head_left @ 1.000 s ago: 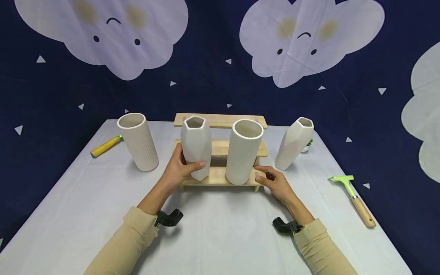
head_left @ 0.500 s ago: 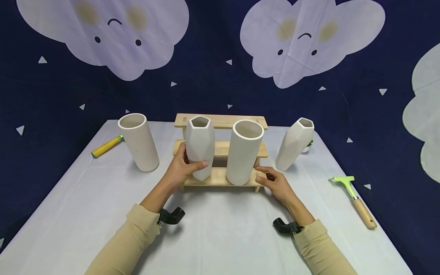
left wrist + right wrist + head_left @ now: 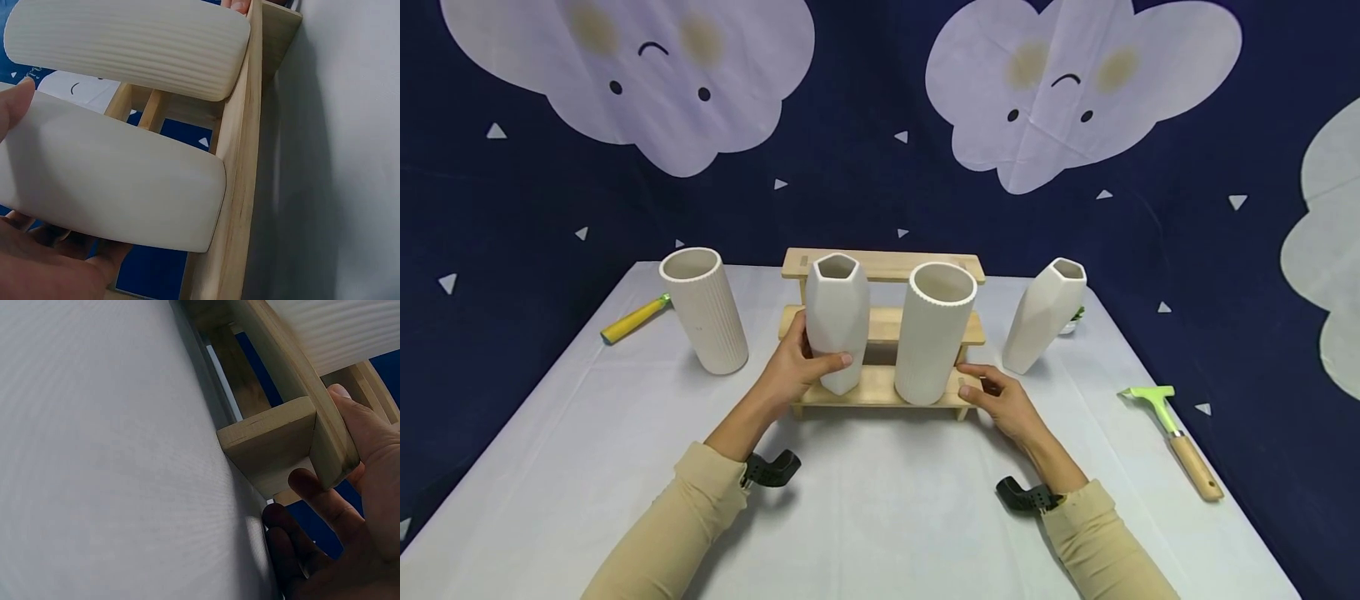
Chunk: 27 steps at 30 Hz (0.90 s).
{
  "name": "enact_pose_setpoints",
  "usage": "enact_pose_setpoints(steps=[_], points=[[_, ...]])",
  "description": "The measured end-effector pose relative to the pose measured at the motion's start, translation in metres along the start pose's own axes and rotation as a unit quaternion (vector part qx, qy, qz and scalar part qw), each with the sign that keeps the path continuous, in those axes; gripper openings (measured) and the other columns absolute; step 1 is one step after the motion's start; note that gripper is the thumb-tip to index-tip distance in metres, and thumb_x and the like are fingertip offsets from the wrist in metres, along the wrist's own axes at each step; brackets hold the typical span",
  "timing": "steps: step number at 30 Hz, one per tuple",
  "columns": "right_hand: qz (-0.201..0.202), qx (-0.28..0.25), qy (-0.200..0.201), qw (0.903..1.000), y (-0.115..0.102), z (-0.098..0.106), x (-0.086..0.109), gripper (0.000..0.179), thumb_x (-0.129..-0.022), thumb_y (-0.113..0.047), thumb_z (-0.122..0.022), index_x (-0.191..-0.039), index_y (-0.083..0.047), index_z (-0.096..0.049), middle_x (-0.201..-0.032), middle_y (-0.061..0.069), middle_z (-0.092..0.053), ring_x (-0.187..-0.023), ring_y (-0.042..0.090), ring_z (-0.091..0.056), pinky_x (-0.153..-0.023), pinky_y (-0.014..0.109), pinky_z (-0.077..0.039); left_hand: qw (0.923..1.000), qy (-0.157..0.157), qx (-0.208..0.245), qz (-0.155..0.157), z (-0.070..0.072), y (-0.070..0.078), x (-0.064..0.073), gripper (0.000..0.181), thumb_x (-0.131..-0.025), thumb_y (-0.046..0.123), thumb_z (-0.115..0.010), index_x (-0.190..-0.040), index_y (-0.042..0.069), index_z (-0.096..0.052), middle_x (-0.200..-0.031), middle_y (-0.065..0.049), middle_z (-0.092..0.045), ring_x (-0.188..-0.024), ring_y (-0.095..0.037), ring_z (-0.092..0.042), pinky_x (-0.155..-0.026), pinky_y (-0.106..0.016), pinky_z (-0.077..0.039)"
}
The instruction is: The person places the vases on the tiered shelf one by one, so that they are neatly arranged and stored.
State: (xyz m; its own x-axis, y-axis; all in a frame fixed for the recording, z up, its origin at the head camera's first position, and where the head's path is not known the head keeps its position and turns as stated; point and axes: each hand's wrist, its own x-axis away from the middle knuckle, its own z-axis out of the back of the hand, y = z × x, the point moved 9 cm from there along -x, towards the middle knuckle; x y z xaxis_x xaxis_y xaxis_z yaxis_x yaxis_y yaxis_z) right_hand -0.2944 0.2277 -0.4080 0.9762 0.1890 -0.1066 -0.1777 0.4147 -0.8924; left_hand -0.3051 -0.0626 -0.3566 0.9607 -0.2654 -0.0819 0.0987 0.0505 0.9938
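Observation:
My left hand (image 3: 793, 362) grips a white faceted vase (image 3: 837, 325), thumb across its front and fingers round its left side. The vase stands upright on the lowest step of a three-step wooden stand (image 3: 872, 387); in the left wrist view its base (image 3: 200, 206) meets the board. Beside it, on the same step, a white ribbed cylindrical vase (image 3: 934, 333) stands apart from it. At the stand's right end my right hand (image 3: 1003, 404) pinches the lowest board (image 3: 328, 444), thumb on top and a finger below, as the right wrist view shows.
A second ribbed vase (image 3: 703, 312) stands left on the white-covered table (image 3: 880, 517), near a yellow-handled tool (image 3: 634, 321). Right of the stand are another faceted vase (image 3: 1043, 317), a small potted plant (image 3: 1072, 322) behind it, and a green-headed tool with wooden handle (image 3: 1180, 446).
The faceted vase in my left hand has shifted slightly right along the lowest step, towards the ribbed vase, then stayed there. My right hand has kept its hold on the board.

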Motion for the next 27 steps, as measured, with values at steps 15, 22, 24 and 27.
enact_pose_setpoints(steps=[15, 22, 24, 27], points=[[0.004, -0.013, -0.001, 0.9999, -0.001, 0.0, 0.0, 0.042, -0.088, -0.01, -0.066, -0.127, 0.0, -0.056, -0.13, 0.021, -0.056, -0.094, 0.002, -0.051, -0.082, 0.016, -0.042, 0.9998, -0.004, -0.013, -0.01, 0.0, 0.003, 0.001, 0.085, -0.08, 0.012, -0.074, -0.144, 0.021, -0.02, -0.14, -0.012, -0.041, -0.128, -0.034, -0.045, -0.105, -0.052, -0.038], [0.002, -0.009, 0.004, 1.0, 0.0, 0.0, 0.0, 0.042, -0.087, -0.011, -0.066, -0.127, 0.0, -0.057, -0.133, 0.019, -0.055, -0.102, 0.003, -0.049, -0.088, 0.014, -0.038, 0.9999, 0.0, -0.015, -0.008, 0.006, 0.0, 0.006, 0.086, -0.08, 0.013, -0.074, -0.147, 0.016, -0.018, -0.147, -0.011, -0.036, -0.137, -0.031, -0.035, -0.115, -0.049, -0.025], [0.002, -0.008, 0.003, 1.0, 0.0, 0.0, 0.0, 0.042, -0.087, -0.011, -0.066, -0.127, 0.0, -0.057, -0.134, 0.018, -0.055, -0.104, 0.002, -0.049, -0.09, 0.015, -0.038, 0.9998, 0.004, -0.016, -0.012, 0.009, 0.0, 0.009, 0.086, -0.08, 0.013, -0.074, -0.147, 0.015, -0.019, -0.147, -0.011, -0.035, -0.138, -0.03, -0.034, -0.116, -0.047, -0.023], [0.002, -0.006, 0.002, 1.0, 0.001, 0.0, 0.0, 0.042, -0.088, -0.012, -0.066, -0.127, -0.001, -0.057, -0.134, 0.018, -0.054, -0.106, 0.001, -0.048, -0.093, 0.017, -0.038, 0.9995, 0.01, -0.019, -0.022, 0.013, 0.001, 0.013, 0.086, -0.08, 0.011, -0.074, -0.146, 0.016, -0.021, -0.146, -0.012, -0.037, -0.136, -0.03, -0.036, -0.115, -0.046, -0.026]])
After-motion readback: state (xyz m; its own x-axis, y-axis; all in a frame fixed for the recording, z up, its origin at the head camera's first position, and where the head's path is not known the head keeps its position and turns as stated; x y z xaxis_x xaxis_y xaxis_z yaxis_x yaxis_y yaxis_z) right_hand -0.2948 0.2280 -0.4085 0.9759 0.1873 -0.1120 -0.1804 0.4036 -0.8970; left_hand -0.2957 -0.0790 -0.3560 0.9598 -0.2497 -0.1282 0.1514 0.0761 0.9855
